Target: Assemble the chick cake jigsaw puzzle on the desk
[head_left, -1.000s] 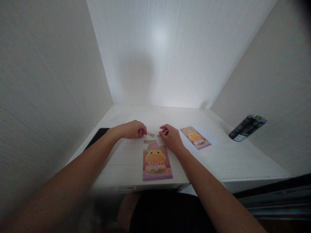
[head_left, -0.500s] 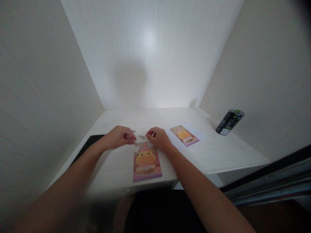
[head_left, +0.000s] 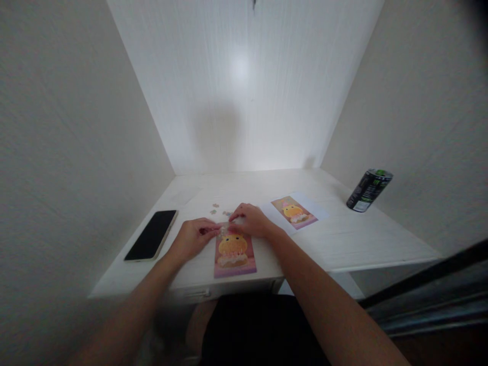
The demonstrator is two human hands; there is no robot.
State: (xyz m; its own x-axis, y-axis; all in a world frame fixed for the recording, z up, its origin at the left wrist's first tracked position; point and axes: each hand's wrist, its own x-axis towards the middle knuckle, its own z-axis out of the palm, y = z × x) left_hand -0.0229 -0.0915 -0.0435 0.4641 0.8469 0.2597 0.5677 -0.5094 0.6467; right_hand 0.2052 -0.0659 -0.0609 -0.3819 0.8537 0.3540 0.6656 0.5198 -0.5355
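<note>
We see both hands curled at the top edge of the jigsaw puzzle (head_left: 234, 252), which lies at the desk's (head_left: 343, 239) near edge. The left hand (head_left: 193, 236) and right hand (head_left: 249, 222) have fingertips bent onto it; whether they pinch a piece we cannot tell.

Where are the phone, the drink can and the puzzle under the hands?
phone (head_left: 151, 235), head view, middle of its dark screen.
drink can (head_left: 368, 190), head view, its side.
puzzle (head_left: 233, 251), head view, the yellow figure.
</note>
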